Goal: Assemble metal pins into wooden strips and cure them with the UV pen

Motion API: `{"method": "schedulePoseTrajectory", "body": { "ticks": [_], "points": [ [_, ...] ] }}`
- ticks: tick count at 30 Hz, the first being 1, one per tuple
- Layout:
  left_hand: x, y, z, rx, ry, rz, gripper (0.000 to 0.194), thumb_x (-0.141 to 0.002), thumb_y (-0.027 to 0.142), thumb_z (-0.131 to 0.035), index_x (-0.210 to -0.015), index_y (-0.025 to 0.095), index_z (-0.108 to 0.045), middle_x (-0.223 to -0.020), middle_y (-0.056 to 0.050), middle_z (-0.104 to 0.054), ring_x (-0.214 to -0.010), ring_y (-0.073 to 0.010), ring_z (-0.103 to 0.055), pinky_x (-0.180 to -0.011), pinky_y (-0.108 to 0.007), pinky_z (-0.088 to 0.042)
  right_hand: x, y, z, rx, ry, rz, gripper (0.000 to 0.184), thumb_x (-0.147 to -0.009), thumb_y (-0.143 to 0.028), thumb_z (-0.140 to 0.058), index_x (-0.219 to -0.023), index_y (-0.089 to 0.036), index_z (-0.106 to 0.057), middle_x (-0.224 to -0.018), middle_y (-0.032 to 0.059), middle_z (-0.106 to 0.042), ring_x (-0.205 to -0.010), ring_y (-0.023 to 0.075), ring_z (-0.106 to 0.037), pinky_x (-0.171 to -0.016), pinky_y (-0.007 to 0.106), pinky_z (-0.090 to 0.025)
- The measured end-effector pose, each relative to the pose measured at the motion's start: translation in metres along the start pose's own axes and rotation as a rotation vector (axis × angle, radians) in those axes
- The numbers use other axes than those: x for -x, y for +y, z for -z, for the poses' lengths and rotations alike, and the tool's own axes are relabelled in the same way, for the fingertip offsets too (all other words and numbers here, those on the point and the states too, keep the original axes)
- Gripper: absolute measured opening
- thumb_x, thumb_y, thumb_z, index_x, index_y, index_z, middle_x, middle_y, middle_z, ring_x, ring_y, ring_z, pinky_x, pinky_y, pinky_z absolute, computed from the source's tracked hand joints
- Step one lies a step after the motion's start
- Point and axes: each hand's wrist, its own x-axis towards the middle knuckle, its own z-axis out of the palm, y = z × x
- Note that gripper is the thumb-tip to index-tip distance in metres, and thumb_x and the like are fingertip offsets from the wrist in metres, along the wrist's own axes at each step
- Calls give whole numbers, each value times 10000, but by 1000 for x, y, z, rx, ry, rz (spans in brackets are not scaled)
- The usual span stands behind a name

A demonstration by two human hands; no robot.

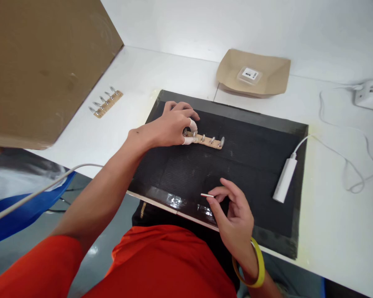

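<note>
On the black mat [180, 165] lies a narrow tan strip [207, 140] carrying a row of small upright metal pegs with clear, nail-like tips. My left hand [177, 124] reaches over the strip's left end, its thumb and forefinger, both in white finger covers, closed around that end and a peg there. The fingers partly hide this end, and the other fingers arch above the mat. Near the mat's front edge, my right hand [236, 211] pinches a short, thin white stick [207, 195] with a red edge between thumb and forefinger.
A second strip with pegs [107, 103] lies left on the white table, beside a large brown board [43, 70]. A brown paper tray [267, 85] holding a clear labelled box [249, 75] stands behind. A white corded bar [285, 180] rests on the mat's right side; a white device [371, 95] sits far right.
</note>
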Motion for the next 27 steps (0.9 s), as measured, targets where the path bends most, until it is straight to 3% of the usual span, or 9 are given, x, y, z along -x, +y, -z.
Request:
{"method": "schedulePoseTrajectory", "body": {
  "ticks": [6, 13, 21, 27],
  "points": [
    [2, -1, -2, -4, 1, 22, 94, -848, 300, -759, -907, 229, -773, -1364, -74, -696, -1389, -361, -459, -1093, -567, -252, 0, 2, 0, -4, -9, 5, 412, -953, -187, -703, -1343, -274, -603, -902, -13, -751, -764, 128, -652, -764, 291, -579],
    [4, 8, 3, 43, 43, 7, 345, -850, 460, -786, -1120, 246, -764, -1455, -100, -633, -1449, -385, -395, -1130, -578, -242, 1, 3, -1, -6, 0, 18, 421, -951, -173, -707, -1343, -284, -602, -904, -22, -750, -772, 120, -651, -780, 280, -577],
    [-15, 15, -7, -21, -2, -27, 137, -809, 296, -813, -915, 216, -778, -1346, -82, -704, -1367, -358, -489, -1103, -550, -219, 1, 3, -1, -17, -2, 8, 452, -949, -155, -707, -1355, -318, -595, -922, -52, -748, -776, 87, -630, -805, 230, -558],
    [-17, 15, -7, 1, -23, -53, 91, -833, 273, -765, -893, 205, -776, -1313, -67, -723, -1322, -317, -531, -1094, -510, -209, 2, 5, 0, -27, -7, 11, 469, -946, -159, -715, -1364, -330, -590, -927, -62, -747, -781, 77, -629, -815, 214, -552]
  ]
}}
